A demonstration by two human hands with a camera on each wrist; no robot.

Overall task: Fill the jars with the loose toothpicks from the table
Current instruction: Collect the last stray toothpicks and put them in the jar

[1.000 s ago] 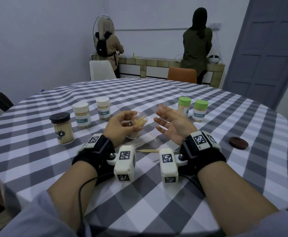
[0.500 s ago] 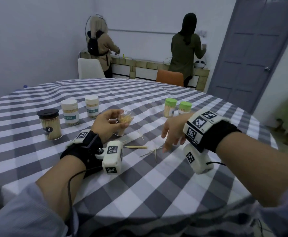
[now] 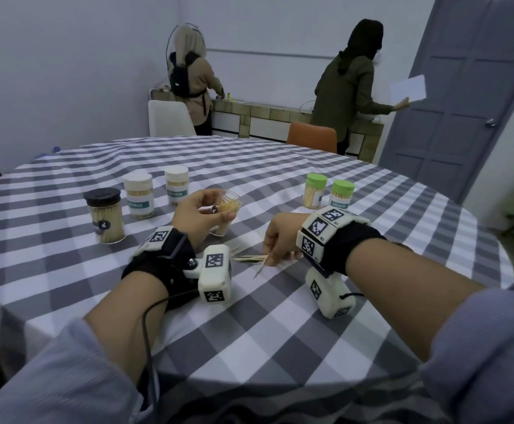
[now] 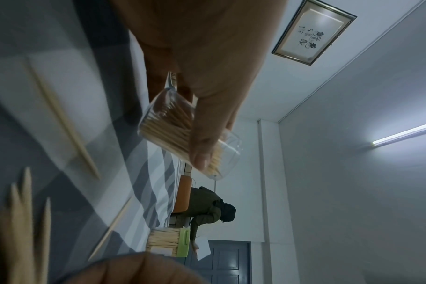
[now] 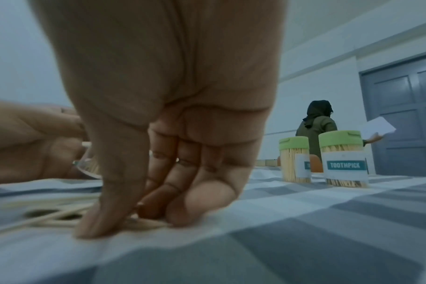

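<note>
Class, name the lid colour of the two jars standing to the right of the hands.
Light green lids, clearest in the right wrist view.

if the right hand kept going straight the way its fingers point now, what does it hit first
The right hand points down, fingertips already at the loose toothpicks on the tablecloth. Going on, it would press them into the cloth; nothing else seems to lie in between.
</note>
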